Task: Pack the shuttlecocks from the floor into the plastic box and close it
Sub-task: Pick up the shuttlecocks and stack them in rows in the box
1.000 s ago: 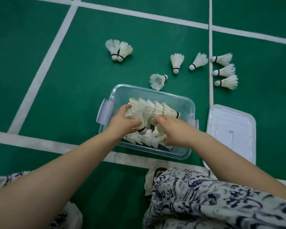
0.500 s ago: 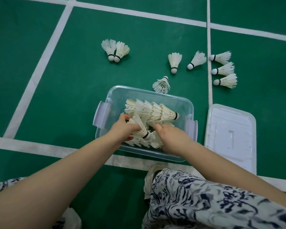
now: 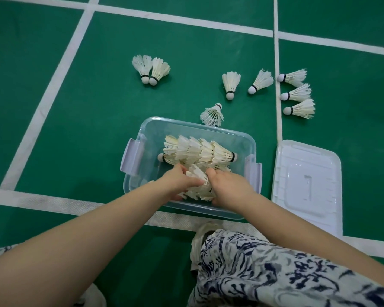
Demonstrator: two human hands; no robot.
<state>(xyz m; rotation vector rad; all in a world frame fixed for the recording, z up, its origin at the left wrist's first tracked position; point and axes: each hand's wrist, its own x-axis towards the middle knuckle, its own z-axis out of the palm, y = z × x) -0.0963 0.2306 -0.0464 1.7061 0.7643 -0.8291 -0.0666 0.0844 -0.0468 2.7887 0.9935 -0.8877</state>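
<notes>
A clear plastic box (image 3: 222, 132) with pale side latches stands open on the green floor. A nested row of white shuttlecocks (image 3: 200, 152) lies across its middle. Nearer me, both hands are inside the box. My left hand (image 3: 179, 181) and my right hand (image 3: 227, 191) press from either side on a stack of shuttlecocks (image 3: 197, 180) at the near wall. Loose shuttlecocks lie on the floor beyond: a pair (image 3: 151, 68) at the back left, one (image 3: 212, 115) against the far rim, two (image 3: 231, 84) at the back, three (image 3: 297, 94) at the right.
The white lid (image 3: 306, 187) lies flat on the floor to the right of the box. White court lines (image 3: 53, 89) cross the floor. My patterned trouser leg (image 3: 275, 273) and a white shoe (image 3: 200, 238) are at the bottom, close to the box's near side.
Both hands have dropped lower and closer to the near wall of the box, pushing the held stack down. The view has shifted slightly; the floor shuttlecocks have not moved.
</notes>
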